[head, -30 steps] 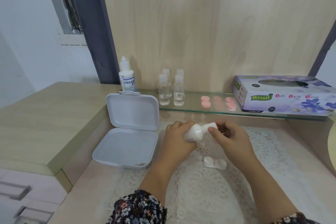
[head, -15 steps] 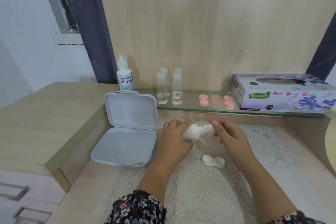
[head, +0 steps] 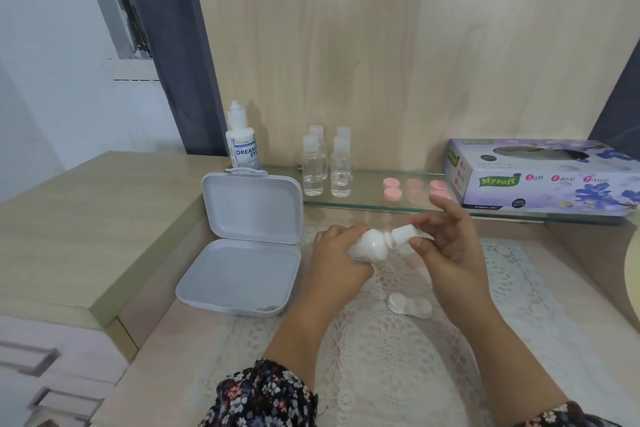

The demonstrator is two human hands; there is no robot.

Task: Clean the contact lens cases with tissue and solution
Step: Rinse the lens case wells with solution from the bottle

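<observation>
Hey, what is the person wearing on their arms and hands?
Both forearms are bare below dark sleeves printed with small flowers in white, pink and blue: left sleeve, right sleeve. The left hand and right hand show no gloves; no rings or watch are visible.

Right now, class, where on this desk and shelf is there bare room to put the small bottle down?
Free: the lace mat right of the contact lens case, and the raised wooden ledge left of the open white box. Crowded: the glass shelf, with clear bottles, pink caps and tissue box.
</observation>
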